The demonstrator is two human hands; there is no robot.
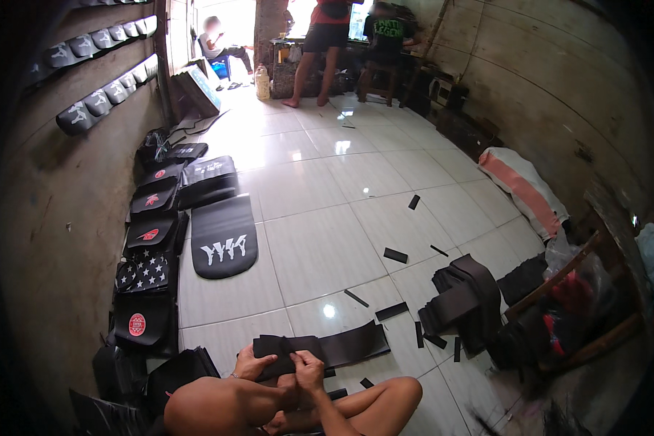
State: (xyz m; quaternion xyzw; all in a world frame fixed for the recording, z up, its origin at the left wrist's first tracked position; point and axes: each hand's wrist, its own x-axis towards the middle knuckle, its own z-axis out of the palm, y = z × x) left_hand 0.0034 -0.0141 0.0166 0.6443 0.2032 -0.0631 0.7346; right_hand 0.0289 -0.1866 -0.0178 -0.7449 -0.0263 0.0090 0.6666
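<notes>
Low in front of me, my left hand (251,362) grips the left end of a folded black sheet strip (352,344), thumb on top. My right hand (309,369) pinches the strip near its middle, fingers closed against the folded part. From there the strip's long flat end reaches right, over the tiles. Whether it is rubber or vinyl I cannot tell. Both hands are above my bent legs. Right of the strip lie small black offcuts (392,311) and a heap of thick black strips (461,294).
Printed black flaps (151,272) are stacked along the left wall; one flap with white figures (225,236) lies flat beside them. At right are a white-and-pink sack (523,185) and a wooden frame (559,272). Several people (327,43) are at the far end.
</notes>
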